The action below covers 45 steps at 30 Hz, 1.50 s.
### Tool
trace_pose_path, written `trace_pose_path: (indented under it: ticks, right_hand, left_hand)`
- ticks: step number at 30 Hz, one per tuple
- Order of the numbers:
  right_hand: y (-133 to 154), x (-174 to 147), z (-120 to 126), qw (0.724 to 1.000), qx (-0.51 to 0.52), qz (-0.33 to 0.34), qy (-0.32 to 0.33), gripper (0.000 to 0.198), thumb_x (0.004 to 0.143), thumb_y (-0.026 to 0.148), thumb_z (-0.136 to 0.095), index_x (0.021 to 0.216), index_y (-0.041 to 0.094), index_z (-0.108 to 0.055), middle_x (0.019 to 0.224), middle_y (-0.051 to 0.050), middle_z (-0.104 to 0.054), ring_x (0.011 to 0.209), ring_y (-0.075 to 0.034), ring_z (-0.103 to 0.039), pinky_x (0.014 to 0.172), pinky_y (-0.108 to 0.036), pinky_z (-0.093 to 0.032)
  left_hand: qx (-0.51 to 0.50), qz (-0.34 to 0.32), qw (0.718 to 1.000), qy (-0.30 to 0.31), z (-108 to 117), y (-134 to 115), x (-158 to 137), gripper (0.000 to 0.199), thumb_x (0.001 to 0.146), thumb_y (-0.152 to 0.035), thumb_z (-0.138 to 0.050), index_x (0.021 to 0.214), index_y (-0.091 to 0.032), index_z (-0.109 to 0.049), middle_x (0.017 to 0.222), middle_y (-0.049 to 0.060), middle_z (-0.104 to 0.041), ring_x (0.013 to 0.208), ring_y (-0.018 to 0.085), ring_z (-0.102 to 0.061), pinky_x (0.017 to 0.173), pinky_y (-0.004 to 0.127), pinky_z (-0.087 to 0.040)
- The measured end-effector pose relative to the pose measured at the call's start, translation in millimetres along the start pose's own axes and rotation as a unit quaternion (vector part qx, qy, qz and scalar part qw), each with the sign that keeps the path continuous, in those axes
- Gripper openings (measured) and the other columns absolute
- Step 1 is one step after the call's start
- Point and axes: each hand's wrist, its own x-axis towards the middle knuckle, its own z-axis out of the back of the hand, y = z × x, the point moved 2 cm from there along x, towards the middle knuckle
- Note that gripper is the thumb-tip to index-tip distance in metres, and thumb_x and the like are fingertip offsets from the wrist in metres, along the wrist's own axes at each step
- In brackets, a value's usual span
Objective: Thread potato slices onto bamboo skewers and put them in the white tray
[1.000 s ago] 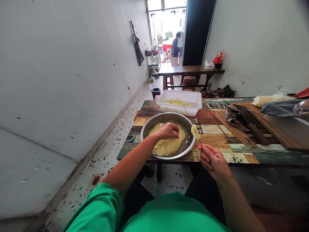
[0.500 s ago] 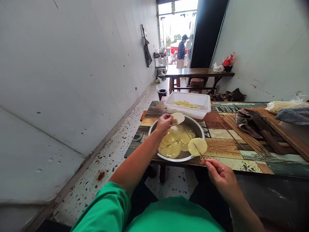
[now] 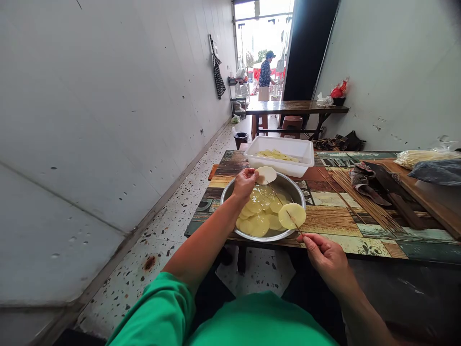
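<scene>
Between its fingers and thumb, my left hand (image 3: 246, 183) pinches a round potato slice (image 3: 266, 176) over the far side of a metal basin (image 3: 301, 191). My right hand (image 3: 324, 254) grips the near end of a thin wooden skewer (image 3: 298, 229) close to the table's front edge. Threaded on that skewer is another potato slice (image 3: 292, 216). The skewer's far end reaches up to the slice in my left hand; I cannot tell whether it has pierced it. Many more potato slices (image 3: 258, 225) lie in water in the basin.
Behind the basin stands a white plastic tub (image 3: 308, 157) with slices inside. Loose skewers (image 3: 360, 202), a crumpled cloth (image 3: 363, 180), a knife (image 3: 406, 211) and a wooden board (image 3: 428, 197) lie to the right. A person (image 3: 265, 77) stands near the doorway.
My right hand has shifted slightly left and up, bringing the skewer and its slice with it. My left hand stays nearly still. The person at the doorway has moved slightly left.
</scene>
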Motion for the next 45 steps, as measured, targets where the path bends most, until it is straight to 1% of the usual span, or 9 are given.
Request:
trace_pose_path:
  ticks: [9,13,21,25,30,32,41,43,45]
  right_hand:
    - [6,1,-3,1.0,0.002,-0.008,-0.004,0.039,0.08,0.053,-0.062,0.081,0.016,-0.075,0.043,0.001,-0.049,0.043,-0.015,-0.045,0.038,-0.025,-0.03]
    - [4,2,-4,1.0,0.0,-0.004,-0.006,0.038,0.08,0.053,-0.061,0.081,0.017,-0.075,0.041,0.001,-0.046,0.043,-0.015,-0.046,0.038,-0.025,-0.03]
    - [5,3,-5,1.0,-0.011,0.004,-0.013,0.039,0.08,0.053,-0.06,0.08,0.018,-0.075,0.043,0.0,-0.05,0.045,-0.017,-0.049,0.039,-0.025,-0.031]
    - [6,4,-7,1.0,-0.009,0.002,-0.01,0.038,0.08,0.053,-0.06,0.079,0.018,-0.075,0.041,0.001,-0.047,0.044,-0.017,-0.049,0.039,-0.025,-0.031]
    - [9,5,-9,1.0,0.012,0.004,-0.006,0.039,0.082,0.053,-0.058,0.082,0.018,-0.075,0.04,0.002,-0.045,0.042,-0.016,-0.047,0.038,-0.025,-0.031]
    - [11,5,-9,1.0,0.015,0.003,-0.006,0.04,0.082,0.054,-0.058,0.082,0.018,-0.075,0.04,0.002,-0.045,0.042,-0.016,-0.046,0.039,-0.025,-0.031]
    - [2,6,-12,0.999,0.052,-0.016,-0.005,0.046,0.082,0.057,-0.058,0.088,0.014,-0.074,0.043,0.004,-0.043,0.038,-0.011,-0.035,0.037,-0.024,-0.025]
    - [0,7,-12,0.998,0.058,-0.017,-0.004,0.047,0.082,0.057,-0.058,0.089,0.014,-0.074,0.042,0.004,-0.041,0.038,-0.01,-0.033,0.037,-0.024,-0.023]
    - [0,8,-10,0.998,0.056,-0.013,0.001,0.046,0.083,0.056,-0.058,0.089,0.014,-0.074,0.043,0.004,-0.04,0.038,-0.01,-0.032,0.037,-0.024,-0.022]
  left_hand:
    - [0.037,-0.052,0.998,0.024,-3,-2,-3,0.008,0.075,-0.017,-0.063,0.079,-0.016,-0.056,0.064,-0.003,-0.06,0.059,0.009,-0.057,0.061,0.02,-0.04]
    - [0.063,-0.066,0.996,0.022,-3,-3,-4,0.006,0.077,-0.017,-0.061,0.079,-0.017,-0.056,0.065,-0.003,-0.059,0.059,0.009,-0.054,0.06,0.02,-0.039]
    - [0.085,-0.058,0.994,0.02,-3,2,-1,0.009,0.076,-0.018,-0.062,0.079,-0.018,-0.055,0.067,-0.003,-0.058,0.06,0.009,-0.052,0.061,0.02,-0.038]
    - [0.086,-0.051,0.995,0.028,-3,3,-1,0.006,0.077,-0.018,-0.06,0.079,-0.018,-0.054,0.067,-0.003,-0.058,0.06,0.009,-0.053,0.059,0.02,-0.038]
    - [0.107,-0.14,0.984,0.015,-1,0,-3,0.006,0.075,-0.019,-0.062,0.078,-0.018,-0.057,0.071,-0.001,-0.06,0.066,0.011,-0.056,0.065,0.022,-0.042]
    - [0.107,-0.158,0.981,0.022,-2,-1,-4,0.008,0.073,-0.021,-0.064,0.078,-0.017,-0.058,0.072,0.0,-0.061,0.067,0.011,-0.056,0.067,0.022,-0.043]
    - [0.045,-0.062,0.994,0.075,-8,-5,-6,0.012,0.072,-0.015,-0.064,0.076,-0.017,-0.053,0.066,-0.004,-0.057,0.061,0.008,-0.052,0.063,0.02,-0.041]
    - [0.038,-0.057,0.994,0.085,-8,-5,-5,0.011,0.072,-0.013,-0.062,0.076,-0.017,-0.052,0.065,-0.004,-0.057,0.061,0.007,-0.052,0.063,0.019,-0.041]
    - [0.041,-0.063,0.995,0.071,-6,-5,-3,0.012,0.072,-0.011,-0.062,0.075,-0.017,-0.052,0.065,-0.004,-0.056,0.06,0.007,-0.052,0.061,0.018,-0.04]
